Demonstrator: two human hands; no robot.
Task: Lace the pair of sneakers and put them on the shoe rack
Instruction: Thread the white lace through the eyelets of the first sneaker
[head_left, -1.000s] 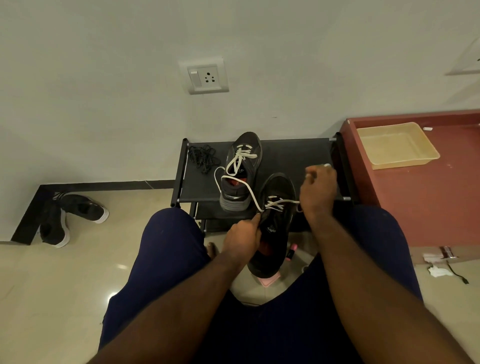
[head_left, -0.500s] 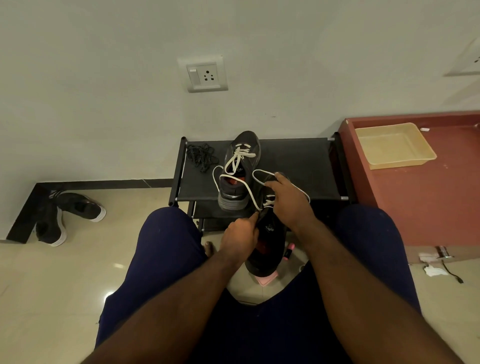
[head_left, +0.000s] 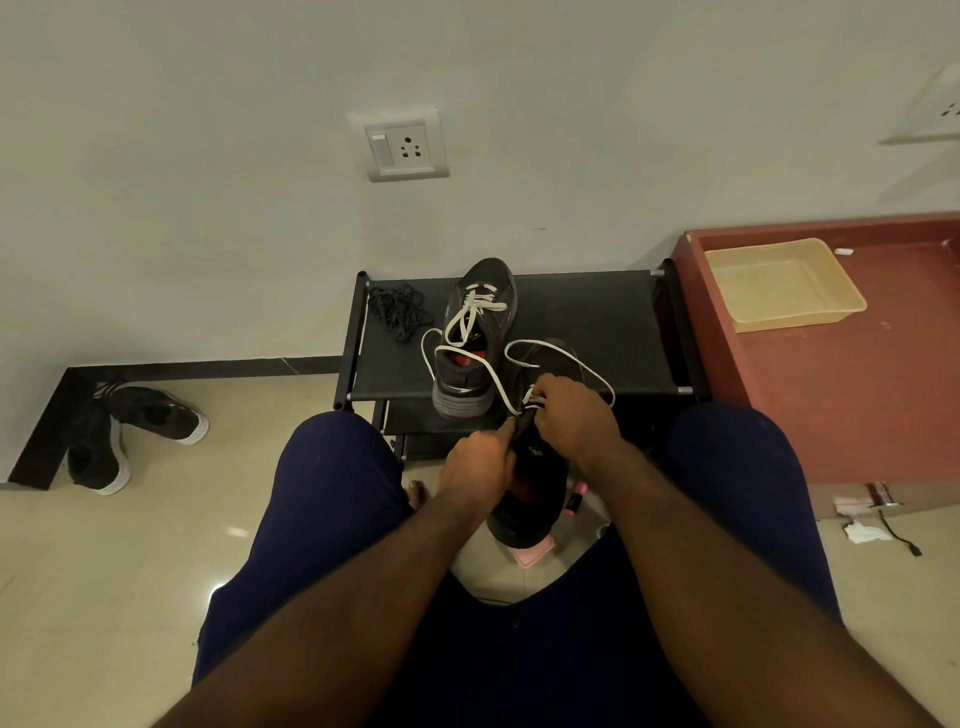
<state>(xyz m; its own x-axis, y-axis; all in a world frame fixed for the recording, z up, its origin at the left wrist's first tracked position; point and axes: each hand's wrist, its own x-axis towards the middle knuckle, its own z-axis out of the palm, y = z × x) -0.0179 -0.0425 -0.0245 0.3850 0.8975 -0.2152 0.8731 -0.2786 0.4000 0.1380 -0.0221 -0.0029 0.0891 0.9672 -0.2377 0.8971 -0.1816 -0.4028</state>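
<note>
One dark sneaker (head_left: 472, 332) with a loose white lace stands on the top shelf of the black shoe rack (head_left: 597, 322), toe toward the wall. A second dark sneaker (head_left: 535, 488) hangs between my knees in front of the rack. My left hand (head_left: 480, 465) grips its left side near the tongue. My right hand (head_left: 574, 421) pinches the white lace (head_left: 566, 358) at the eyelets; the lace loops out over the rack shelf.
A tangle of black lace (head_left: 397, 312) lies at the rack's left end. Another pair of dark shoes (head_left: 130, 431) lies on the floor at left. A red-brown table (head_left: 857, 395) with a beige tray (head_left: 782, 283) stands right of the rack. Pink items (head_left: 576, 496) lie under the held sneaker.
My right hand came back from the right, where it had pulled the lace taut, to the sneaker's eyelets. The lace now lies slack in a loop. My left hand stayed put.
</note>
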